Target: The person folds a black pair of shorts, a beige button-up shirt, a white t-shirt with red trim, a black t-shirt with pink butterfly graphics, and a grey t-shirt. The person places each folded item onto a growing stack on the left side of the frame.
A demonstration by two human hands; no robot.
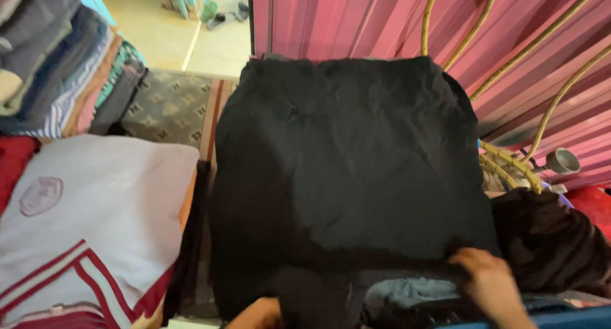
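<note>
A black garment point(344, 157) lies spread flat at centre. The right hand point(487, 279), at five o'clock, pinches its near edge; the left hand point(254, 315), at six, is mostly hidden, its grip unclear.

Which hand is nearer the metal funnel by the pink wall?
The right hand, pressing the black garment's near edge, below and left of the funnel. The left hand sits far off at the bottom, under the cloth's lower left.

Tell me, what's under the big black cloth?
At the near edge of the black cloth, some grey-blue fabric peeks out beside the right hand. Everything else beneath it is covered and cannot be seen.
</note>
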